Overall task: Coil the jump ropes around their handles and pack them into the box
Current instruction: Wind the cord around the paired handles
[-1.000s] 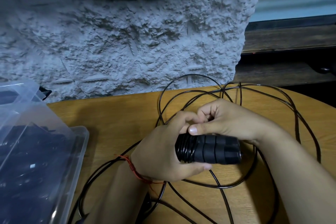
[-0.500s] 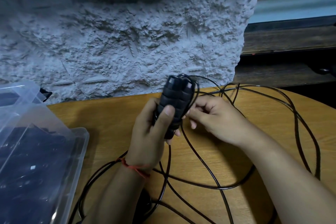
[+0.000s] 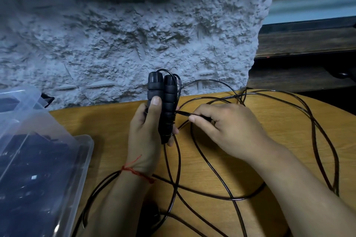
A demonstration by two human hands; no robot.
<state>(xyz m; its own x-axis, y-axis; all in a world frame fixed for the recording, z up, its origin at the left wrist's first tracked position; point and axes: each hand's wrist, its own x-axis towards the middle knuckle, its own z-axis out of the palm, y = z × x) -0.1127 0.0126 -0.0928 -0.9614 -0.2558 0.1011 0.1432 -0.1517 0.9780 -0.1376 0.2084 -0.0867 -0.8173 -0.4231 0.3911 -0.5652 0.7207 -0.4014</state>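
**Handles upright in left grip, rope pinched in right**

My left hand (image 3: 146, 136) has its grip clenched round the two black handles (image 3: 161, 98). It holds them upright, side by side, above the worktop (image 3: 107, 121), with the thumb pressed on the left handle. A few turns of rope (image 3: 184, 113) circle the handles at mid-height. My right hand (image 3: 231, 129), just at 3 o'clock of the handles, pinches a strand of that rope, which runs taut from the wraps.

The rest of the rope sprawls in loose loops over the worktop from 1 round to 7 o'clock and passes under both forearms. One loop runs close to the worktop's curved edge at 3 o'clock. The rough wall (image 3: 134, 34) stands along the far edge at 12, and the handle tops show against it.

The clear box (image 3: 84, 167) sits at 8 o'clock with its lid (image 3: 25, 98) tipped open at 9. Its dark contents are blurred through the plastic. Bare wood lies between the box rim and my left wrist, which carries a red thread (image 3: 134, 172).
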